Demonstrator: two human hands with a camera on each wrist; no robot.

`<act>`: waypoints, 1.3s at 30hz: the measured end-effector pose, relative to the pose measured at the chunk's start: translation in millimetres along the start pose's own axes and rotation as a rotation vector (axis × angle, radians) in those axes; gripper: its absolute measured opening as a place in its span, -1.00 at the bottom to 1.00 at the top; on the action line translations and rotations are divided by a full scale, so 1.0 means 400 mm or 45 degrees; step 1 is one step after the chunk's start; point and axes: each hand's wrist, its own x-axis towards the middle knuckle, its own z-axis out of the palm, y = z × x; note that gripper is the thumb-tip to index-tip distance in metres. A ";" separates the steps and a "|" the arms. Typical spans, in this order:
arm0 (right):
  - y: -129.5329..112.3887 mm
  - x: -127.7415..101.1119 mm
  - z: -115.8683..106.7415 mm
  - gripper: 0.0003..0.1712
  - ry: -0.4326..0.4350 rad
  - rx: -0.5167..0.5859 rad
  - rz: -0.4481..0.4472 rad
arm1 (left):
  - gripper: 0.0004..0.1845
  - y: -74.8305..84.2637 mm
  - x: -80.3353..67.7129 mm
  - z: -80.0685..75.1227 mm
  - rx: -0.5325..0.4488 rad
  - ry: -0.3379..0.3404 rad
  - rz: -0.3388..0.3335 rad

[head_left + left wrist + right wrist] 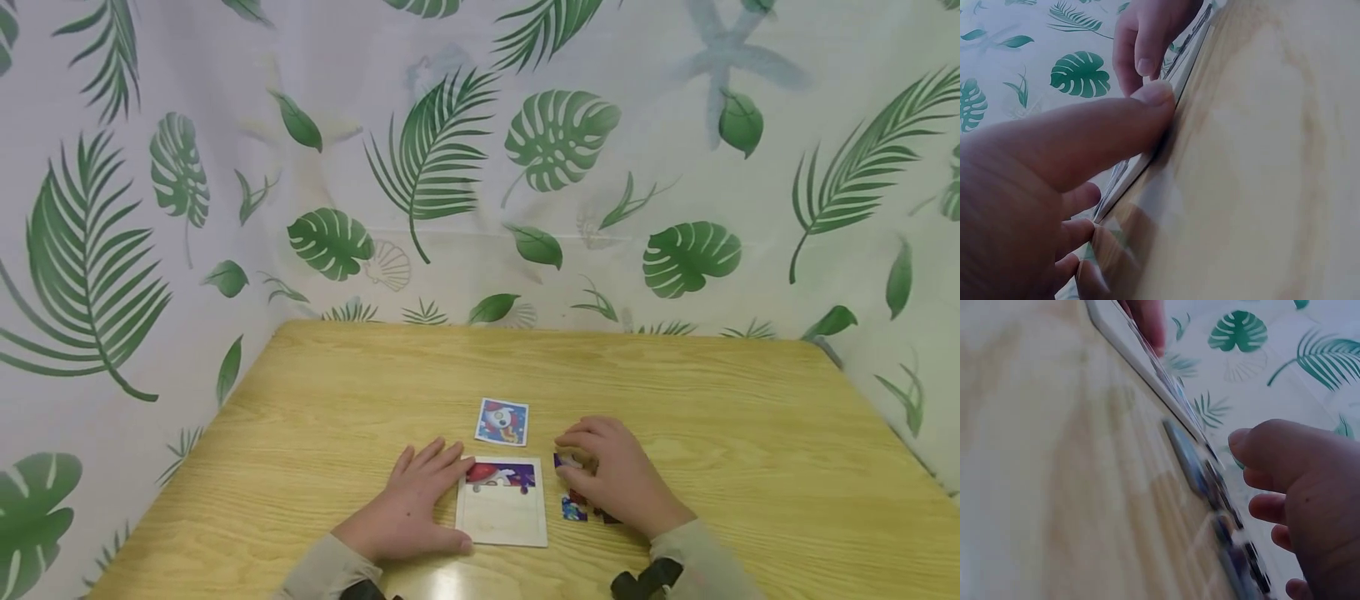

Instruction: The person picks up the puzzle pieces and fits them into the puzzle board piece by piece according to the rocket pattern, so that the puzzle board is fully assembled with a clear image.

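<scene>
A pale puzzle tray (pixel 501 518) lies on the wooden table (pixel 712 417), with only its top row filled by red and purple pieces (pixel 500 474). My left hand (pixel 420 500) lies flat beside the tray, its thumb (pixel 1104 125) pressed along the tray's edge (pixel 1132 169). My right hand (pixel 615 479) arches over several loose pieces (pixel 573 508) to the right of the tray. Its curled fingertips rest by a purple piece (pixel 559 460). In the right wrist view the thumb (pixel 1272 450) hovers apart from the fingers above blurred pieces (pixel 1194 465), with nothing seen pinched.
A small picture card (pixel 502 422) lies just beyond the tray. A white curtain with green leaves (pixel 450 167) walls in the table at the back and both sides. Bare wood spreads behind the card and to the far left and right.
</scene>
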 end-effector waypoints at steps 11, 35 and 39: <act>0.047 -0.020 -0.035 -0.56 -0.052 -0.062 0.036 | 0.11 0.000 -0.002 -0.011 -0.017 -0.019 0.014; 0.040 -0.016 -0.030 -0.72 -0.123 -0.116 0.063 | 0.09 -0.001 -0.002 0.002 -0.023 -0.017 -0.002; 0.040 -0.016 -0.031 -0.74 -0.124 -0.121 0.081 | 0.08 0.000 0.003 0.000 -0.026 -0.019 -0.002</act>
